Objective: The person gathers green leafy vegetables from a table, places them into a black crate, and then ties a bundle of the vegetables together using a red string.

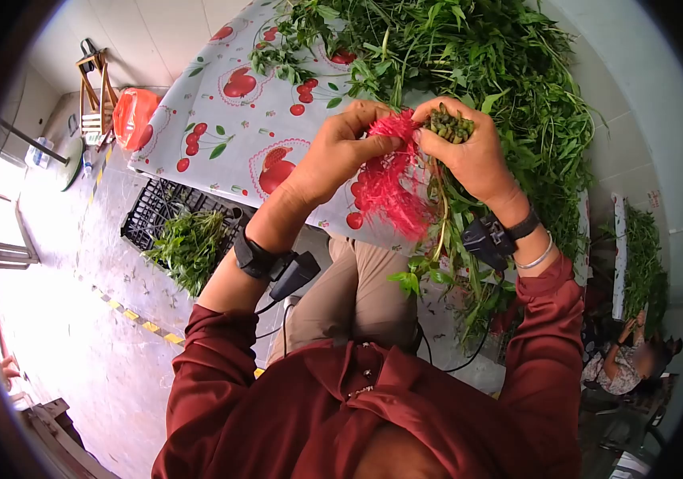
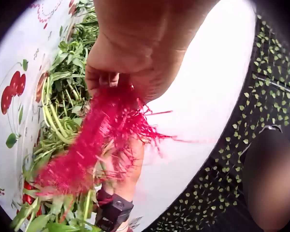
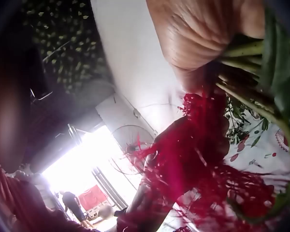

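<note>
In the head view my left hand (image 1: 347, 148) pinches a tuft of pinkish-red shredded plastic string (image 1: 393, 191), which hangs over the table's near edge. Beside it, my right hand (image 1: 469, 152) grips a bundle of leafy green stems, its cut ends (image 1: 448, 126) facing up between thumb and fingers. Thumb and fingertips of the right hand meet the top of the red strands. Below that hand the bundle's leaves (image 1: 437, 275) hang down. The left wrist view has the string (image 2: 94, 145) trailing from the left hand (image 2: 135, 63); in the right wrist view stems (image 3: 246, 60) pass beneath the right palm (image 3: 203, 36).
A large heap of leafy greens (image 1: 469, 48) covers the back and right of the table, over a cherry-print cloth (image 1: 222, 104). On the floor at left stands a black crate (image 1: 150, 211) with more greens (image 1: 190, 247). A red plastic bag (image 1: 134, 116) lies beyond. Another person (image 1: 625, 363) sits at right.
</note>
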A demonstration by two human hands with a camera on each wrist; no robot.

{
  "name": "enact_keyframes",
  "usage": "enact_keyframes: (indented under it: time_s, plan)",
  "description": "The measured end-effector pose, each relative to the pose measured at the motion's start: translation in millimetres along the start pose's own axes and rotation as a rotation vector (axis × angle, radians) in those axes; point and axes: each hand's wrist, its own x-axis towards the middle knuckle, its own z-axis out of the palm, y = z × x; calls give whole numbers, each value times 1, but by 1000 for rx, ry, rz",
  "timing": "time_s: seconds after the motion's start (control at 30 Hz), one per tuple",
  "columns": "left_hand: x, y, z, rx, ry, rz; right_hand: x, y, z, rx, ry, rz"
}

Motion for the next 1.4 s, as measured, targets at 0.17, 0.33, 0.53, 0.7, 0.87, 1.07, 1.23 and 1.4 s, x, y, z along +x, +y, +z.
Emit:
enact_keyframes:
  time_s: [0.17,0.33,0.53,0.7,0.87,1.07,1.23,1.4]
  plan:
    - [-5,0,-2,-351,-197,-76,0,0,0,41,-41,-11]
    - [-2,2,-8,23,-298,-134,-3,-3,4,53,-106,-25]
    - [-2,-3,-6,-137,-18,33,-2,3,1,111,-77,26]
    - [-4,-3,-1,-468,33,-114,-2,-1,0,113,-107,73]
    - [-3,-5,0,-696,-308,-103,-2,6,-1,58,-102,32]
    - [1,-7,-2,-673,-154,-97,1,3,-5,160,-56,67]
    - [3,-11,-10,-576,43,17,-1,8,-14,251,11,132]
    - [-4,-3,-16,32,181,132,-3,9,-15,229,-4,138]
